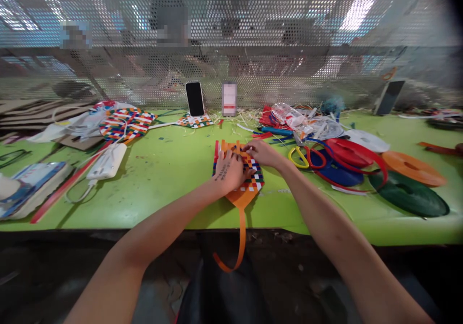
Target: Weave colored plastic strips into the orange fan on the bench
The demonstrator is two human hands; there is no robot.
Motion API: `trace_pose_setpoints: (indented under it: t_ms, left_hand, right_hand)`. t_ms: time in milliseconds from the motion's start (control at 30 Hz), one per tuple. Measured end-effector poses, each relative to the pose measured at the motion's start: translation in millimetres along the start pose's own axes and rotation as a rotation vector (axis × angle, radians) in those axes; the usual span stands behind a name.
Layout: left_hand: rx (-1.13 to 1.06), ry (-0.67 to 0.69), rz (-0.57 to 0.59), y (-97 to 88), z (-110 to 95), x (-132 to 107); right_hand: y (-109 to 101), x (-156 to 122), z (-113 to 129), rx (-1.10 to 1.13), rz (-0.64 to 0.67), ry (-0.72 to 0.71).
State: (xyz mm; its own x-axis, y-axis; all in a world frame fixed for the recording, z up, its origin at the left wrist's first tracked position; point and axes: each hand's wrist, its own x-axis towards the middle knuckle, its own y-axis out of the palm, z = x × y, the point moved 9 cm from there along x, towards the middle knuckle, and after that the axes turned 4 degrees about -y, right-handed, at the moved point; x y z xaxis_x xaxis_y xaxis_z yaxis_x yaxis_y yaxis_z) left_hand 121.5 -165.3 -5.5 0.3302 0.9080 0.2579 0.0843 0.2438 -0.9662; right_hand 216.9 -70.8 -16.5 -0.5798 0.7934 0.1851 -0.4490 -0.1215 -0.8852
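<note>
A woven piece of multicoloured flat strips (256, 182) lies on the green table in front of me, with a long orange strip (242, 232) hanging from its pointed near end over the table edge. My left hand (229, 172) rests on the left part of the weave, fingers apart and pressing it down. At the far right edge of the piece, my right hand (262, 153) has its fingers closed at the orange strip ends (235, 146). These fingertips are partly hidden. Loose orange and red ends stick up along the far edge.
Strip rolls in red (349, 152), blue (336, 172), orange (412, 167) and green (408, 194) lie to the right, beside yellow-and-red-handled scissors (299, 157). Phones (195, 99) stand by the perforated screen (253, 68). At left are a white power strip (107, 162) and another woven piece (126, 124).
</note>
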Motion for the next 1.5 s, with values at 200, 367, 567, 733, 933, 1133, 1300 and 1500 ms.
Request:
trace_pose_setpoints:
  t_ms: [200, 367, 567, 733, 933, 1133, 1300, 1500]
  left_hand:
    - [-0.003, -0.007, 0.007, 0.8, 0.7, -0.3]
    - [-0.021, -0.02, -0.016, 3.6, 3.2, 0.7]
    - [-0.031, -0.012, -0.022, 6.2, 6.6, 1.9]
    - [-0.008, -0.02, -0.016, 4.0, 4.6, 0.3]
    - [-0.008, -0.028, -0.032, 2.5, 2.7, -0.8]
    - [-0.009, -0.031, -0.027, 4.1, 2.9, 0.0]
    - [-0.011, -0.039, 0.0, 0.2, 0.9, -0.9]
    - [-0.018, -0.046, 0.015, -0.7, 0.1, -1.5]
  right_hand:
    - [3.8, 0.0, -0.1, -0.102, -0.013, -0.011]
    - [5.7, -3.0, 3.5, -0.173, 0.038, -0.053]
    - [5.0, -4.1, 2.5, -0.164, 0.045, -0.038]
    - [10.4, -2.8, 0.6, -0.185, 0.018, -0.023]
    - [16.6, -0.3, 0.3, -0.197, 0.01, -0.06]
    - [17.6, 0.0, -5.3, -0.165, 0.012, -0.036]
    - [19.7, 0.6, -4.3, -0.195, 0.013, -0.027]
    - [20.6, 0.1, 0.3, -0.227, 0.023, -0.024]
